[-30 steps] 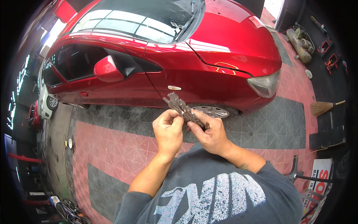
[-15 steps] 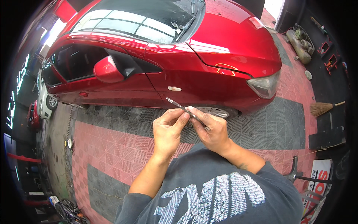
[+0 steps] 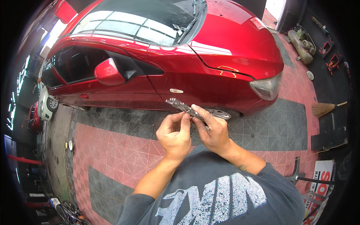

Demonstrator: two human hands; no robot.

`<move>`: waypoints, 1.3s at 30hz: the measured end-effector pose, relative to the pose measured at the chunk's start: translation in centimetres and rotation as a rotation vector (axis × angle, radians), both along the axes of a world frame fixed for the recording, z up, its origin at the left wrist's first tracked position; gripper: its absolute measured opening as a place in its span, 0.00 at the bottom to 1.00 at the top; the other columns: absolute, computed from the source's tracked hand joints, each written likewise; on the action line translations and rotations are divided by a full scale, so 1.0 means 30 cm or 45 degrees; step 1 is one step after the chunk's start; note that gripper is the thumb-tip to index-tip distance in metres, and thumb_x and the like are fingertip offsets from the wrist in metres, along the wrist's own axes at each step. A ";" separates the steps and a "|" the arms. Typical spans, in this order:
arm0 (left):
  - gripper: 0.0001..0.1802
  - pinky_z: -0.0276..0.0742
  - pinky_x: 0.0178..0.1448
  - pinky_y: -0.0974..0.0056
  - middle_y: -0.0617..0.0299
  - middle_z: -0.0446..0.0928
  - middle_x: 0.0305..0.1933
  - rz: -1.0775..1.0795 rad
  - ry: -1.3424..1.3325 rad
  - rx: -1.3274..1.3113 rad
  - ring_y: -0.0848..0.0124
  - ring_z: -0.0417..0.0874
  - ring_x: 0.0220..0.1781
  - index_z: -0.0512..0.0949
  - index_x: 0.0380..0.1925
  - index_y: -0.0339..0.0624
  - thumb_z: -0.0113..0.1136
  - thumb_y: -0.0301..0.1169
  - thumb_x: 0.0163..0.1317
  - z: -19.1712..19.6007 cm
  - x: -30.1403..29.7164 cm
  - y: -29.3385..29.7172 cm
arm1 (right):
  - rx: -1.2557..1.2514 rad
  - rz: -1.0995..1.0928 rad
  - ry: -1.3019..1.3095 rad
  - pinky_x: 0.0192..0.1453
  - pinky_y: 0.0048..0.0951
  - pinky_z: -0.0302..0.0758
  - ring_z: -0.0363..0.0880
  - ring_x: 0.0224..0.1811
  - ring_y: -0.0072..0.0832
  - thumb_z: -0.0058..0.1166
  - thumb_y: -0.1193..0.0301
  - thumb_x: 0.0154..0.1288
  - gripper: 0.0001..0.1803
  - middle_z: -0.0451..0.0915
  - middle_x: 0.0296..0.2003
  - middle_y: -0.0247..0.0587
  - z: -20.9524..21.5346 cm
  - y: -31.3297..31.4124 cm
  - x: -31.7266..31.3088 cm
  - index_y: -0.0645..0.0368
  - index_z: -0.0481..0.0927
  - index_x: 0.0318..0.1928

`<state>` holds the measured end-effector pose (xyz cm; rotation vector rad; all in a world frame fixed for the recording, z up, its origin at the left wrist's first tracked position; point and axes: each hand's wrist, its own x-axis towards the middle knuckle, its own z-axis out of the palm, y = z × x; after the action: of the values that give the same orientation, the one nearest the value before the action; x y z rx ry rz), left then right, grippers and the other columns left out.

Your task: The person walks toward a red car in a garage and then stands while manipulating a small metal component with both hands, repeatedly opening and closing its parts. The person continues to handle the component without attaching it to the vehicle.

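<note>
Beside the red car [image 3: 195,56], seen from my head camera, I pinch a slim grey metal part [image 3: 184,107] between both sets of fingertips, my left hand [image 3: 174,137] closed on its near end and my right hand [image 3: 214,132] closed along its middle, its far tip hanging free over the grey tile strip [image 3: 262,131]. With so light a pinch it could slip and drop onto the tiles or knock the car's painted door just beyond it. Off to my right a broom [image 3: 325,108] lies on the red tiled floor [image 3: 112,157], well apart, and nothing stands between my hands and the car.
</note>
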<state>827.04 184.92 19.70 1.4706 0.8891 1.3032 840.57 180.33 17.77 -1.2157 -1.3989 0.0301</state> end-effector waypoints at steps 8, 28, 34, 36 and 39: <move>0.07 0.84 0.37 0.59 0.53 0.85 0.38 0.192 0.409 0.934 0.63 0.86 0.34 0.82 0.40 0.36 0.72 0.20 0.67 -0.029 -0.012 0.088 | -0.115 0.096 0.123 0.35 0.39 0.85 0.93 0.32 0.42 0.67 0.78 0.76 0.17 0.89 0.32 0.50 0.018 -0.007 -0.011 0.66 0.84 0.61; 0.05 0.72 0.46 0.63 0.57 0.73 0.40 -0.193 0.315 0.591 0.66 0.74 0.40 0.76 0.44 0.40 0.64 0.26 0.79 -0.023 -0.131 0.068 | -0.650 0.597 0.919 0.41 0.27 0.76 0.79 0.33 0.16 0.59 0.67 0.85 0.10 0.85 0.29 0.31 0.058 -0.038 -0.041 0.60 0.84 0.46; 0.06 0.74 0.51 0.54 0.57 0.77 0.39 -0.465 0.448 0.913 0.57 0.76 0.42 0.78 0.40 0.42 0.68 0.25 0.72 0.056 -0.126 0.006 | -0.679 0.443 0.849 0.35 0.25 0.72 0.77 0.31 0.13 0.60 0.67 0.85 0.09 0.85 0.30 0.28 -0.003 0.011 -0.002 0.59 0.84 0.47; 0.04 0.73 0.50 0.54 0.57 0.75 0.38 -0.499 0.355 0.748 0.59 0.76 0.42 0.76 0.38 0.41 0.62 0.25 0.74 0.056 -0.139 -0.015 | -0.704 0.501 0.954 0.34 0.24 0.71 0.76 0.30 0.13 0.59 0.67 0.86 0.09 0.85 0.30 0.27 0.013 0.008 0.013 0.59 0.84 0.48; 0.13 0.72 0.48 0.57 0.59 0.72 0.33 -0.460 -0.043 0.229 0.64 0.74 0.40 0.71 0.32 0.41 0.53 0.32 0.80 0.019 -0.179 0.004 | -0.710 0.655 1.196 0.29 0.21 0.67 0.71 0.25 0.11 0.56 0.65 0.89 0.11 0.84 0.31 0.28 0.019 -0.002 0.013 0.59 0.81 0.57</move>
<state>821.67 185.03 20.27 1.6536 0.4637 1.1536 840.95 180.26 18.35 -1.0060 -0.8163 1.2545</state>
